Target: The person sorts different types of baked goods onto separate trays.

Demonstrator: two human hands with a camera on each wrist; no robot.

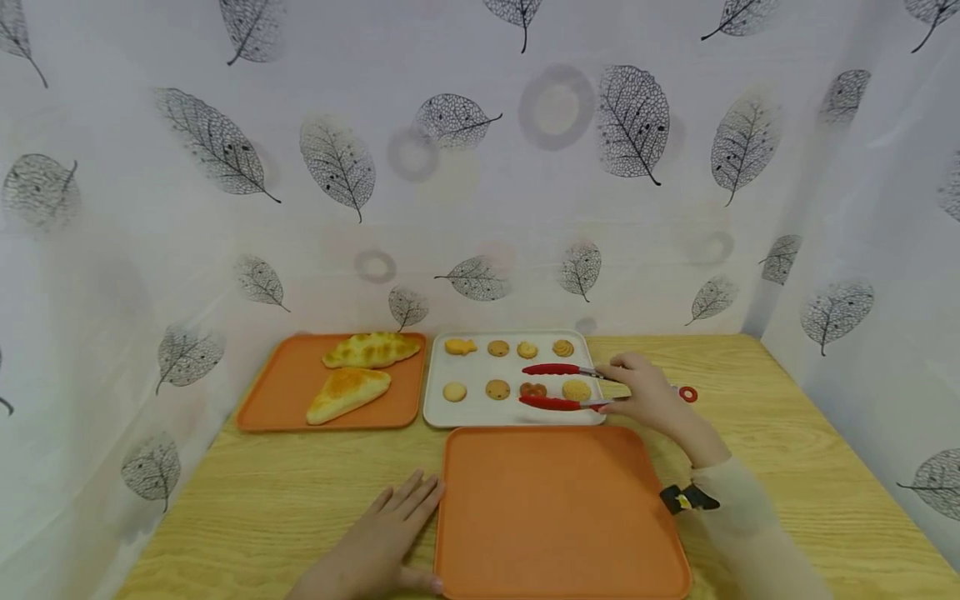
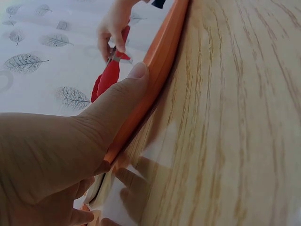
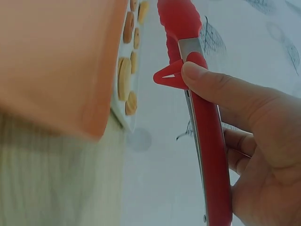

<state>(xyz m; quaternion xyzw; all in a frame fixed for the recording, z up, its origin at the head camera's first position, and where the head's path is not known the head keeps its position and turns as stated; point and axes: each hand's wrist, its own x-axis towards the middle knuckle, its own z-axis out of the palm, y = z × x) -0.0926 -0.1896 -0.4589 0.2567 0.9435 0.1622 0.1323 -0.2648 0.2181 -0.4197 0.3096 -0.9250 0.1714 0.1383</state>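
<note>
In the head view my right hand grips a pair of red-tipped tongs over the right part of a white tray. The tongs' two arms are spread, with nothing between the tips. Below them lie a brown cookie, partly covered by the lower tip, and a round yellow cookie. The right wrist view shows my thumb on the tongs' arm, near a red clip. My left hand lies with straight fingers along the left rim of an orange tray with nothing on it.
Several more cookies, one fish-shaped, sit in two rows on the white tray. Back left, a second orange tray holds a long bread and a triangular one. A leaf-patterned curtain surrounds the wooden table.
</note>
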